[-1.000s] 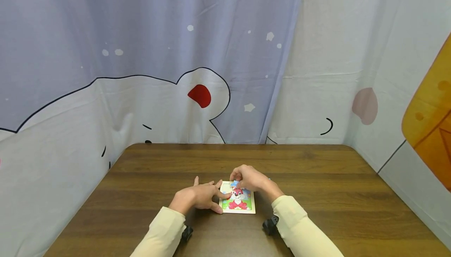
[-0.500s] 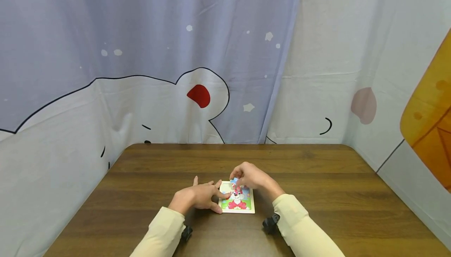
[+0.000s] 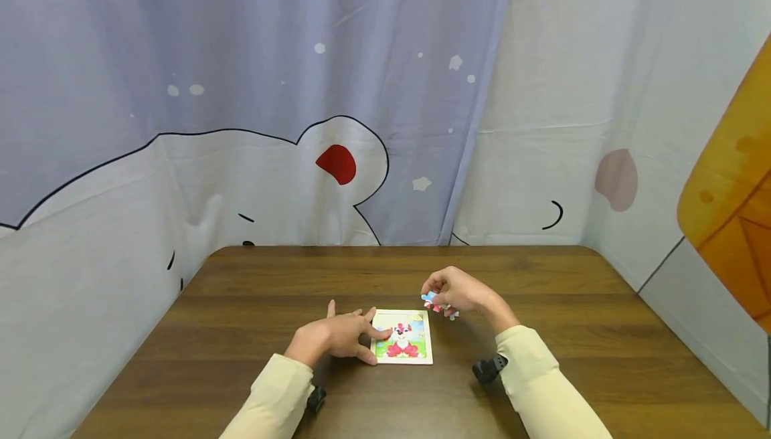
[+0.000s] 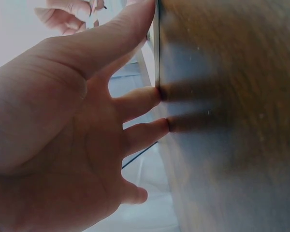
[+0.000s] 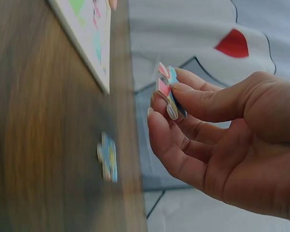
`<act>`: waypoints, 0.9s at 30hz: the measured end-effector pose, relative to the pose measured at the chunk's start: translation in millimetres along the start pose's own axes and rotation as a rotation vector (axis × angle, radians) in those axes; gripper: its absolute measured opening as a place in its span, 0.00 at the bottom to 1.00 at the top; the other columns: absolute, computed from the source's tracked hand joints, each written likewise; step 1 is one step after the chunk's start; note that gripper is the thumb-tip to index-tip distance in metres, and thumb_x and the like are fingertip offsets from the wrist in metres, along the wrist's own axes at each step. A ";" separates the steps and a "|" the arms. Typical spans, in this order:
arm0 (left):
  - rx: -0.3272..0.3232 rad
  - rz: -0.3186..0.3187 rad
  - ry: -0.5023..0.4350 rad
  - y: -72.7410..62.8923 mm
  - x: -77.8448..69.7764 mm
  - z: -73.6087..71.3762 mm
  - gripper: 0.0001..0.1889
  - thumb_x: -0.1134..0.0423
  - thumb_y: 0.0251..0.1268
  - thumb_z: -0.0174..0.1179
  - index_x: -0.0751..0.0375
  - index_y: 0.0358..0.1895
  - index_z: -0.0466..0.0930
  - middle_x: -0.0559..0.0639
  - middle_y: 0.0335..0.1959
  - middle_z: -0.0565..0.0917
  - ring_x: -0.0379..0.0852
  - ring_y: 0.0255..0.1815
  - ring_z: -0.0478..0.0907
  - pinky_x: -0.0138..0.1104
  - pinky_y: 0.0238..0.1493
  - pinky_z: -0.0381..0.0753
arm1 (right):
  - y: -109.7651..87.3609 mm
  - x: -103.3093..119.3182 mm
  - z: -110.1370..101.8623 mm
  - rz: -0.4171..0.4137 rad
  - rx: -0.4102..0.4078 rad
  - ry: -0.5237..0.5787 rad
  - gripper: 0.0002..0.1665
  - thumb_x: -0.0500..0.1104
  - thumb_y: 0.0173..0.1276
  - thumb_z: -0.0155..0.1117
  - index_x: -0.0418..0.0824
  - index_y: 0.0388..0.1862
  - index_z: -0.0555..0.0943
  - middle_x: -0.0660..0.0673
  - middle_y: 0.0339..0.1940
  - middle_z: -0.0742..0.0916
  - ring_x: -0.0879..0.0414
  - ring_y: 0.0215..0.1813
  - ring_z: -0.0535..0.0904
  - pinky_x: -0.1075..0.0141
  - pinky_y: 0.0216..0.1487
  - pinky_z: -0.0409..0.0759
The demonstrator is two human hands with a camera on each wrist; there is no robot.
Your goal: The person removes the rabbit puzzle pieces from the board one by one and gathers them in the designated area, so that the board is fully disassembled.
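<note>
A pink-and-blue jigsaw piece is pinched at the fingertips of the right hand, jutting left, its long axis slanting far-left to near-right, right of the puzzle board, itself touched by the spread left hand.

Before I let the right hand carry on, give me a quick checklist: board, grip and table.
1. Board steadied: ok. The left hand touches the left side of the cream-framed square puzzle board.
2. Piece gripped: ok. The right hand pinches a pink, white and blue flat jigsaw piece.
3. Held piece clear of the board: ok. It is off the board's right side, above the brown wood-grain table.
4. Only one piece in the grip: cannot tell. Its parts overlap in the right wrist view.
5. Table under the right hand free: not ok. A loose blue-and-yellow jigsaw piece lies there.
</note>
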State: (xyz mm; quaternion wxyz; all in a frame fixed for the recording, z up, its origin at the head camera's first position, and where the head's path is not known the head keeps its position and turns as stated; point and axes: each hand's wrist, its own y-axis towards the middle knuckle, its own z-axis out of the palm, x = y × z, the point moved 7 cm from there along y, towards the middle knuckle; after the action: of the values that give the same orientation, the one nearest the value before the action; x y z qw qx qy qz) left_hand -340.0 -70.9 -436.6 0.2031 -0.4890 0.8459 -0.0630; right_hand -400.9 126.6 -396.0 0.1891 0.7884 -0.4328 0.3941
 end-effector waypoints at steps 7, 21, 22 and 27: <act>-0.003 0.004 -0.005 -0.6 0.5 0.4 0.35 0.42 0.57 0.66 0.32 0.71 0.71 0.55 0.80 0.54 0.57 0.79 0.54 0.70 0.68 0.30 | -17.7 -21.9 -18.5 0.034 0.018 -0.013 0.10 0.23 0.65 0.59 0.28 0.43 0.82 0.38 0.32 0.83 0.54 0.27 0.79 0.61 0.27 0.80; -0.001 0.003 -0.005 -0.5 0.6 0.3 0.34 0.43 0.57 0.66 0.32 0.71 0.71 0.55 0.80 0.54 0.57 0.79 0.53 0.70 0.68 0.29 | -29.9 -58.4 -32.9 0.186 0.016 -0.032 0.12 0.21 0.61 0.60 0.29 0.41 0.82 0.41 0.28 0.83 0.57 0.24 0.79 0.69 0.23 0.75; -0.002 0.004 -0.005 -0.5 0.5 0.3 0.34 0.43 0.57 0.66 0.32 0.71 0.71 0.55 0.80 0.54 0.57 0.79 0.53 0.70 0.68 0.29 | -30.2 -60.0 -33.3 0.196 0.010 -0.049 0.12 0.21 0.61 0.60 0.30 0.41 0.82 0.42 0.28 0.83 0.58 0.24 0.78 0.69 0.23 0.75; -0.001 0.000 -0.004 -1.0 0.7 -0.3 0.35 0.43 0.57 0.66 0.32 0.71 0.71 0.55 0.80 0.54 0.57 0.79 0.53 0.70 0.68 0.29 | -27.6 -63.9 -31.2 0.198 -0.002 -0.142 0.14 0.20 0.60 0.57 0.33 0.38 0.83 0.44 0.25 0.82 0.60 0.22 0.73 0.71 0.21 0.71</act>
State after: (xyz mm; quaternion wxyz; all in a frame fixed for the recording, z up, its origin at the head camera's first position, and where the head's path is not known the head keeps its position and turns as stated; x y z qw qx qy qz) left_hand -339.7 -72.0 -436.2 0.2044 -0.4893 0.8456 -0.0616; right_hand -412.4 196.0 -425.7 0.1189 0.7675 -0.5212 0.3538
